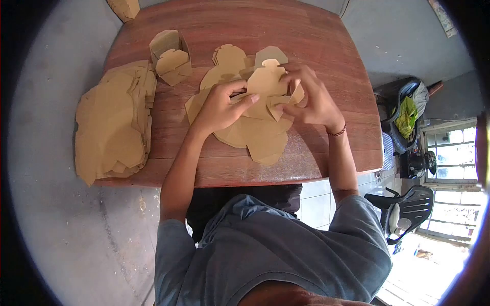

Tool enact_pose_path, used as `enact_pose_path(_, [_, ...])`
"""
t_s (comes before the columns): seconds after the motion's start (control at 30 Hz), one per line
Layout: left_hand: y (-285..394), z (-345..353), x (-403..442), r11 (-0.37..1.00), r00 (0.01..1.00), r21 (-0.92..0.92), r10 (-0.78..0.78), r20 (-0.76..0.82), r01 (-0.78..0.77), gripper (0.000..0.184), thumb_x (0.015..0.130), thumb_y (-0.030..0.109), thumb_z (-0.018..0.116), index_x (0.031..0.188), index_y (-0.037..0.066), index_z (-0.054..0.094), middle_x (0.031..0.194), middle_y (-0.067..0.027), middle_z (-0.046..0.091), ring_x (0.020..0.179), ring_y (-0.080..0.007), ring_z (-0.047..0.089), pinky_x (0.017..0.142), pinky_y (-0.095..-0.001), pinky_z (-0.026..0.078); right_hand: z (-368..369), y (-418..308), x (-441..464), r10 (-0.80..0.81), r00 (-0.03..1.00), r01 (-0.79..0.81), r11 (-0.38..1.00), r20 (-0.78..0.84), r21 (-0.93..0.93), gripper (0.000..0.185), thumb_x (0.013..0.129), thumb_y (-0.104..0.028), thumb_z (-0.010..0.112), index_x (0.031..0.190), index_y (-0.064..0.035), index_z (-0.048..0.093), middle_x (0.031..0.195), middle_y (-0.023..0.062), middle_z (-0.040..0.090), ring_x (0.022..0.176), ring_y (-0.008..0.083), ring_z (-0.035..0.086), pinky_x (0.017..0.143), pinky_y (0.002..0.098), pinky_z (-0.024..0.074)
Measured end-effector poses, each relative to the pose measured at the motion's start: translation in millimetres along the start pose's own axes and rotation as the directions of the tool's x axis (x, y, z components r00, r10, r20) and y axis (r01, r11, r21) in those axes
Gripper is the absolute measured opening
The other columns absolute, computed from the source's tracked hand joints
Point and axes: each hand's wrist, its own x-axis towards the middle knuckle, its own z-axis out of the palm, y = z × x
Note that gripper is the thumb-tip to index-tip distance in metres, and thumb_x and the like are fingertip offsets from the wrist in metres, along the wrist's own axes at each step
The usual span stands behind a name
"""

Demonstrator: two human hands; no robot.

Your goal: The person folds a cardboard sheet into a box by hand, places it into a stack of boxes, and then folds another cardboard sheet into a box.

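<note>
A tan, part-folded cardboard piece [263,84] sits over flat tan cardboard blanks [268,145]. The left hand [224,105] pinches its left side between thumb and curled fingers; the right hand [314,101], half curled, surrounds its right flap [296,94], firmness unclear. Pressing evenly along each fold should keep it square. The reddish-brown wooden counter [337,153] bears a tan cardboard stack [109,127] at left; a black plastic chair [416,206] stands beyond.

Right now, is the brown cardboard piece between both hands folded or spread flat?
Partly folded: beside the right hand, a flap of the brown cardboard piece stands bent up, not flat.
</note>
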Motion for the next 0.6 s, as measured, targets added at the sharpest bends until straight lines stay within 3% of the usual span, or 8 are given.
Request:
enact_pose_path(0.03, [0.0, -2.3, -0.4, 1.0, 1.0, 0.0, -0.003, -0.001, 0.003, 0.026, 0.095, 0.018, 0.071, 0.106, -0.006, 0.069, 0.093, -0.0107, 0.074, 0.082, -0.0114, 0.065, 0.075, -0.0292, 0.052, -2.3, -0.7, -1.4, 0.104, 0.994, -0.102, 0.993, -0.024, 0.062, 0.054, 0.068, -0.02, 0.092, 0.114, -0.0076, 0.065, 0.129, 0.0145, 0.061, 0.129, 0.0381, 0.051, 0.108, 0.0479, 0.0414])
enact_pose_path(0.17, [7.1, -9.3, -1.0, 0.979, 0.997, 0.205, -0.029, 0.076, 0.012, 0.028, 0.091, 0.021, 0.075, 0.1, -0.005, 0.071, 0.08, -0.0151, 0.071, 0.068, -0.0196, 0.066, 0.066, -0.0332, 0.051, -12.1, -2.4, -0.8, 0.127, 0.99, -0.126, 0.992, -0.056, 0.025, 0.069, 0.067, -0.02, 0.093, 0.127, -0.0077, 0.06, 0.118, 0.0142, 0.068, 0.119, 0.0338, 0.061, 0.102, 0.0443, 0.0471])
enact_pose_path(0.23, [9.8, -7.9, -3.1, 0.957, 0.995, 0.291, -0.035, 0.097, 0.005, 0.027, 0.091, 0.021, 0.076, 0.1, -0.004, 0.071, 0.078, -0.0162, 0.071, 0.065, -0.0242, 0.067, 0.063, -0.0348, 0.051, -25.1, -10.6, 3.9, 0.144, 0.975, -0.14, 0.99, 0.171, -0.032, 0.062, 0.066, -0.018, 0.092, 0.121, -0.0043, 0.066, 0.101, 0.0129, 0.073, 0.098, 0.0293, 0.07, 0.089, 0.0399, 0.0541])
enact_pose_path(0.3, [10.2, -3.0, -5.7, 0.909, 0.98, 0.365, 0.184, 0.079, -0.201, 0.017, 0.091, 0.015, 0.075, 0.093, -0.001, 0.072, 0.077, -0.0139, 0.069, 0.067, -0.0261, 0.066, 0.065, -0.034, 0.052, -25.8, -5.9, -1.0, 0.185, 0.95, -0.171, 0.982, 0.252, -0.078, 0.056, 0.067, -0.018, 0.091, 0.116, -0.0035, 0.069, 0.095, 0.0132, 0.073, 0.089, 0.0288, 0.071, 0.083, 0.0386, 0.0553])
enact_pose_path(0.33, [9.2, -0.6, -6.1, 0.909, 0.979, 0.365, 0.185, 0.082, -0.202, 0.017, 0.091, 0.015, 0.075, 0.093, -0.001, 0.072, 0.077, -0.0139, 0.069, 0.067, -0.0261, 0.066, 0.065, -0.034, 0.052, -25.7, -4.9, -2.8, 0.23, 0.915, -0.199, 0.972, 0.33, -0.127, 0.049, 0.067, -0.018, 0.09, 0.111, -0.0027, 0.073, 0.088, 0.0135, 0.074, 0.079, 0.0283, 0.072, 0.077, 0.0374, 0.0565])
enact_pose_path(0.4, [7.3, 4.3, -7.0, 0.865, 0.954, 0.403, 0.284, 0.099, -0.299, 0.015, 0.087, 0.015, 0.074, 0.096, 0.002, 0.073, 0.079, -0.0153, 0.071, 0.069, -0.0346, 0.068, 0.064, -0.0404, 0.053, -20.9, -11.7, -5.0, 0.258, 0.898, -0.214, 0.964, 0.357, -0.157, 0.043, 0.069, -0.02, 0.088, 0.106, -0.0032, 0.075, 0.086, 0.0146, 0.074, 0.079, 0.0299, 0.072, 0.075, 0.0383, 0.0564])
enact_pose_path(0.53, [10.7, 9.5, -7.9, 0.846, 0.951, 0.434, 0.292, 0.106, -0.308, 0.012, 0.086, 0.013, 0.074, 0.094, 0.004, 0.074, 0.078, -0.013, 0.07, 0.067, -0.0323, 0.068, 0.065, -0.041, 0.054, -4.8, -11.3, -6.1, 0.3, 0.877, -0.206, 0.94, 0.376, -0.271, 0.037, 0.074, -0.023, 0.083, 0.107, -0.0051, 0.077, 0.089, 0.0173, 0.074, 0.081, 0.0337, 0.071, 0.073, 0.0399, 0.0562])
enact_pose_path(0.6, [11.5, 9.9, -7.1, 0.802, 0.935, 0.49, 0.342, 0.092, -0.341, 0.009, 0.084, 0.011, 0.075, 0.091, 0.006, 0.074, 0.073, -0.009, 0.069, 0.074, -0.0276, 0.069, 0.067, -0.0383, 0.055, 1.7, -11.8, -5.9, 0.288, 0.888, -0.206, 0.946, 0.36, -0.249, 0.036, 0.075, -0.023, 0.082, 0.107, -0.0054, 0.077, 0.089, 0.0167, 0.074, 0.081, 0.0349, 0.071, 0.073, 0.0411, 0.056])
